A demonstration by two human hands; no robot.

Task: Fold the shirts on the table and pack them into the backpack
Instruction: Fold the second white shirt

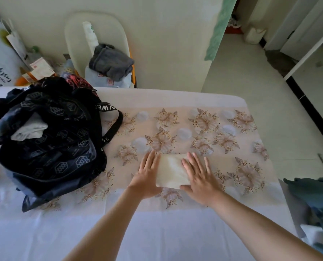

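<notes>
Two bare arms reach in from the bottom edge. The left hand [147,176] and the right hand [200,179] both lie flat with fingers spread out, pressing the two sides of one small cream folded shirt [171,171]. They press it but do not grip it. The hands hide its side edges. It lies on the table [175,232], near the middle.

At the right edge, a blue-green cloth pile [315,204] is cut off, so I cannot tell what it is.

To the left sits one black backpack [51,140], open. One pale cloth [31,129] pokes out of it. What else is inside is too dark to see.

The table has a white cover with brown flowers. Behind it stands a chair [98,46] with one grey cloth [110,62]. The floor is pale tile.
</notes>
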